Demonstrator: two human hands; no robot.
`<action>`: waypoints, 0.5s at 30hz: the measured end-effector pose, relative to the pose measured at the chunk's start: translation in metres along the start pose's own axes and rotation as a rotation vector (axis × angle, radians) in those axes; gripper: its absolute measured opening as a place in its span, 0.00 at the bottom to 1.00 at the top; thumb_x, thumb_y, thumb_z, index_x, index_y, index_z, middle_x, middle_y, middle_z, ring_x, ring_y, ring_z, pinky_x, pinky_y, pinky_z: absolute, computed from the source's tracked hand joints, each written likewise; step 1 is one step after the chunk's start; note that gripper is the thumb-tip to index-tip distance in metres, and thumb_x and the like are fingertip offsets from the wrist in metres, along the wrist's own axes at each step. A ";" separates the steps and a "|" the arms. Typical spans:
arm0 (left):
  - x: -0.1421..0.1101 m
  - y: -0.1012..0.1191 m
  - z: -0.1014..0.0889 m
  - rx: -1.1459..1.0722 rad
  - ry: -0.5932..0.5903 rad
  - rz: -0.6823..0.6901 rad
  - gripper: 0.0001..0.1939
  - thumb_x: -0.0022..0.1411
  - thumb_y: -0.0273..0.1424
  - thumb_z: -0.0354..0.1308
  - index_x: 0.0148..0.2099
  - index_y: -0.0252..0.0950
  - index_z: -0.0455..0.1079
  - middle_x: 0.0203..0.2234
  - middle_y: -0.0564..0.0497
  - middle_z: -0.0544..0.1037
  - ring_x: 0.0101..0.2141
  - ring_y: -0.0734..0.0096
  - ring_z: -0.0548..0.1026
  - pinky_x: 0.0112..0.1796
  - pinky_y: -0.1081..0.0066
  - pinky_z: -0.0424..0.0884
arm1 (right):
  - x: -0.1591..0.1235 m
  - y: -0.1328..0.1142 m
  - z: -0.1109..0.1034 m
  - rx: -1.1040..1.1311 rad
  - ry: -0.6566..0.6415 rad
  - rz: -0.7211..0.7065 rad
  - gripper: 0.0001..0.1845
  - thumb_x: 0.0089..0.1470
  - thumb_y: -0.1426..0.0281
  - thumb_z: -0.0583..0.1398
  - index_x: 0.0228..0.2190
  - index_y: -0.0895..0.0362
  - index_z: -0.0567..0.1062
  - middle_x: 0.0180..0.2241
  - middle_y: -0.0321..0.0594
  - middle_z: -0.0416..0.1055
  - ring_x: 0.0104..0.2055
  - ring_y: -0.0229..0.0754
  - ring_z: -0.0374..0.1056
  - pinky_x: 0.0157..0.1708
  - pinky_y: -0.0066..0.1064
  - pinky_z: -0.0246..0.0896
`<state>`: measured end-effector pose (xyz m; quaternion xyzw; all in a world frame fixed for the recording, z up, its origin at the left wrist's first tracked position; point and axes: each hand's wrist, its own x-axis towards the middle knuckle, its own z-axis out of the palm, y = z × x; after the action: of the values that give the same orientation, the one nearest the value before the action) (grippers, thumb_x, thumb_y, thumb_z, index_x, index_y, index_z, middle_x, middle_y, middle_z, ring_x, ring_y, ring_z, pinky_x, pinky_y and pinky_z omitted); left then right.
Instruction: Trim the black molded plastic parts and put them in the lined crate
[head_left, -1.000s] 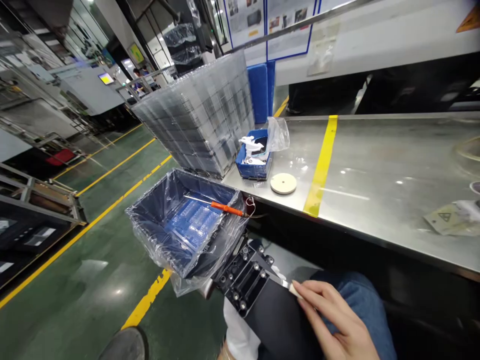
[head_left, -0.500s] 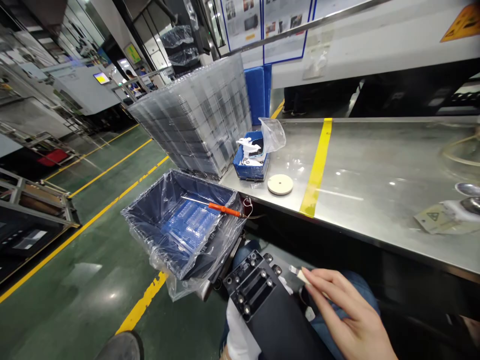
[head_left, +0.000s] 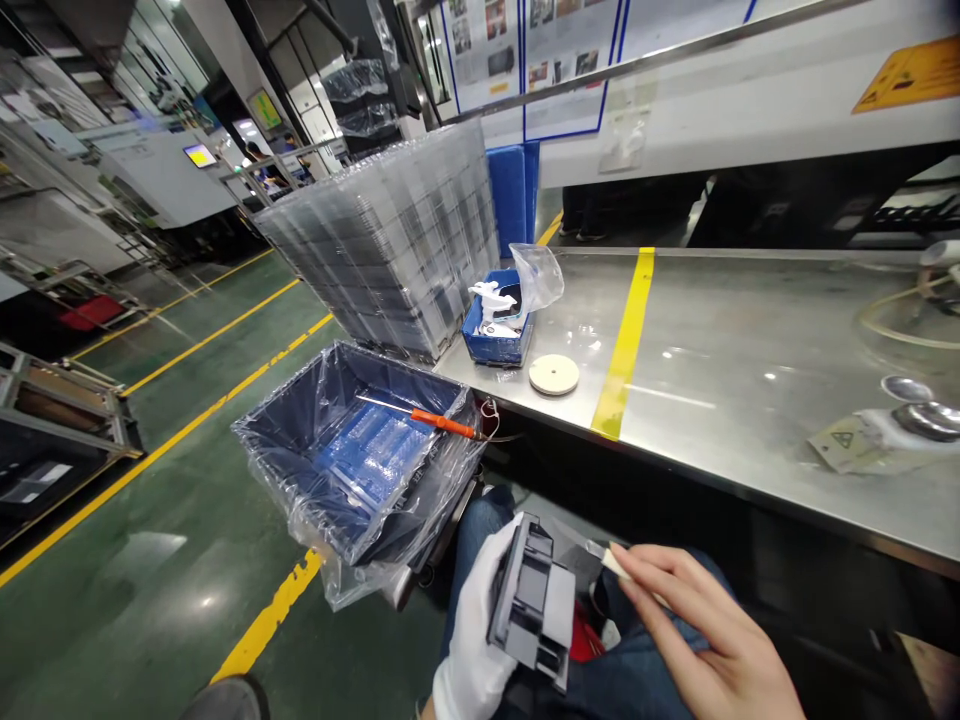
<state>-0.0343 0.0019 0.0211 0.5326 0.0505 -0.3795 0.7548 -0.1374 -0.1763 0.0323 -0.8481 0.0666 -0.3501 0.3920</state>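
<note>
My left hand (head_left: 476,610), in a white glove, is closed around a dark grey moulded plastic part (head_left: 536,600) with slots and raised blocks, tilted over my lap. My bare right hand (head_left: 697,620) pinches a small cream-handled blade (head_left: 615,564) between thumb and fingertips. Its thin shiny tip points left toward the part, with a small gap between them. Most of the handle is hidden in my fingers.
A plastic-lined bin (head_left: 300,395) holding blue wrapped pieces stands at left, an orange-handled screwdriver (head_left: 442,422) across it. On the metal bench (head_left: 705,330) are a blue box (head_left: 495,348) of white pieces, a cream disc (head_left: 553,374) and a metal-lidded container (head_left: 926,420).
My left hand has turned the plastic part, so its slotted, blocky side shows instead of the long smooth side and studded end. My right hand keeps the blade nearly in place.
</note>
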 end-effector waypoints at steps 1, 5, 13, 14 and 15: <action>0.000 0.001 -0.002 0.087 0.009 0.067 0.25 0.53 0.32 0.67 0.55 0.42 0.73 0.60 0.51 0.68 0.65 0.56 0.56 0.65 0.63 0.47 | 0.001 0.000 -0.002 -0.005 -0.017 -0.008 0.11 0.62 0.72 0.57 0.44 0.55 0.78 0.36 0.41 0.73 0.38 0.36 0.74 0.37 0.19 0.71; -0.001 0.002 -0.006 0.446 -0.008 0.297 0.30 0.47 0.30 0.71 0.55 0.42 0.73 0.56 0.47 0.72 0.62 0.49 0.60 0.66 0.60 0.44 | 0.007 -0.002 -0.008 -0.066 -0.058 -0.020 0.11 0.63 0.70 0.56 0.43 0.53 0.78 0.34 0.40 0.74 0.36 0.36 0.74 0.36 0.20 0.71; -0.036 0.009 -0.009 0.777 0.100 0.423 0.31 0.55 0.35 0.65 0.62 0.47 0.67 0.63 0.54 0.63 0.63 0.48 0.59 0.67 0.59 0.45 | 0.011 0.005 -0.015 0.026 -0.071 0.067 0.12 0.62 0.62 0.59 0.40 0.52 0.80 0.34 0.40 0.76 0.35 0.38 0.76 0.35 0.19 0.71; -0.042 0.013 -0.010 0.808 0.053 0.354 0.32 0.57 0.37 0.63 0.63 0.49 0.64 0.65 0.57 0.59 0.62 0.46 0.60 0.66 0.57 0.50 | 0.012 0.006 -0.015 0.085 -0.106 0.148 0.14 0.61 0.59 0.59 0.38 0.53 0.80 0.31 0.40 0.76 0.32 0.38 0.75 0.33 0.19 0.71; -0.049 0.017 -0.011 0.817 0.010 0.295 0.32 0.58 0.38 0.61 0.65 0.51 0.61 0.66 0.60 0.56 0.60 0.45 0.63 0.63 0.56 0.56 | 0.012 0.007 -0.014 0.160 -0.167 0.251 0.17 0.61 0.56 0.58 0.33 0.54 0.80 0.28 0.39 0.76 0.29 0.38 0.74 0.30 0.20 0.70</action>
<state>-0.0547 0.0390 0.0526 0.7908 -0.1769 -0.2539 0.5281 -0.1360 -0.1942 0.0405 -0.8255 0.1112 -0.2307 0.5030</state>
